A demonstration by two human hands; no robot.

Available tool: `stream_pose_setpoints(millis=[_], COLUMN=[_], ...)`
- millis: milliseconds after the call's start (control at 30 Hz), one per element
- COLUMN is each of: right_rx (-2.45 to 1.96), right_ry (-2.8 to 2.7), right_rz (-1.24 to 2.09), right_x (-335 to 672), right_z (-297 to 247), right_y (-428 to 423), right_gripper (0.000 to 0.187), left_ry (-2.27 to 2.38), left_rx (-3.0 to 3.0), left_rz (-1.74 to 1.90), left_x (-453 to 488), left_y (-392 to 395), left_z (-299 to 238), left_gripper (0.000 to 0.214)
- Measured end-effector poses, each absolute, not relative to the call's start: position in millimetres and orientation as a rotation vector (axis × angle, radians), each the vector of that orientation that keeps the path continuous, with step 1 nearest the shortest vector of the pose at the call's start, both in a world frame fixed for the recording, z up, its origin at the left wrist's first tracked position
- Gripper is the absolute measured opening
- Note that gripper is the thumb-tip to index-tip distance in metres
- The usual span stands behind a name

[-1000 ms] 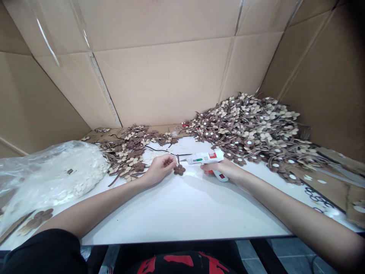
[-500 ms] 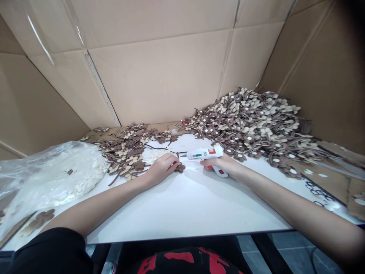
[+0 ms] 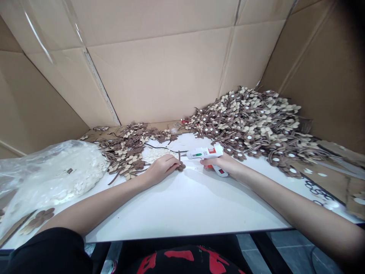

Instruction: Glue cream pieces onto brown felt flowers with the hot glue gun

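Observation:
Between the closed fingertips of my left hand (image 3: 163, 168) is a small brown felt flower (image 3: 181, 166), with a thin brown strip rising from it. My right hand (image 3: 224, 163) is wrapped round the handle of a white glue gun (image 3: 203, 152) with orange and green parts. The gun's nozzle points left, close to the strip above the flower; whether it touches cannot be made out. Just behind my left hand lies a heap of small white pieces (image 3: 154, 154).
A large pile of brown and beige felt flowers (image 3: 256, 118) rises at the back right. A smaller flower pile (image 3: 128, 152) lies at the left, beside a clear plastic bag (image 3: 68, 171) of white pieces. Cardboard walls (image 3: 162, 76) surround the white table (image 3: 182, 213).
The flower in my left hand has turned slightly, and more of its strip shows upright near the nozzle. My right hand and the glue gun stay almost still.

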State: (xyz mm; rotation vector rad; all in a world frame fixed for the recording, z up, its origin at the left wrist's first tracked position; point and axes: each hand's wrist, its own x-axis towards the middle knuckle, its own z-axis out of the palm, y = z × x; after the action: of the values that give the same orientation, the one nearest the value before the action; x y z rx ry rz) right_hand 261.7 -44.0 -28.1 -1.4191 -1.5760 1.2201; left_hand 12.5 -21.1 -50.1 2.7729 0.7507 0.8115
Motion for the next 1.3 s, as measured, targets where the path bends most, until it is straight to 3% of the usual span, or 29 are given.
stream_pose_setpoints(millis=[1033, 1300], right_rx=[-1.442, -1.447], right_ry=[-1.507, -1.459], right_rz=[1.242, 1.271], right_x=[258.9, 262.0], right_z=[-23.2, -27.5], right_y=[-45.6, -43.8], right_gripper=[0.011, 0.014], left_ry=[0.791, 0.827], left_rx=[2.899, 2.715], left_rz=[0.604, 0.713], left_x=[11.2, 9.3], left_y=[-23.9, -21.4], left_z=[-46.6, -50.9], left_gripper=[0.028, 0.025])
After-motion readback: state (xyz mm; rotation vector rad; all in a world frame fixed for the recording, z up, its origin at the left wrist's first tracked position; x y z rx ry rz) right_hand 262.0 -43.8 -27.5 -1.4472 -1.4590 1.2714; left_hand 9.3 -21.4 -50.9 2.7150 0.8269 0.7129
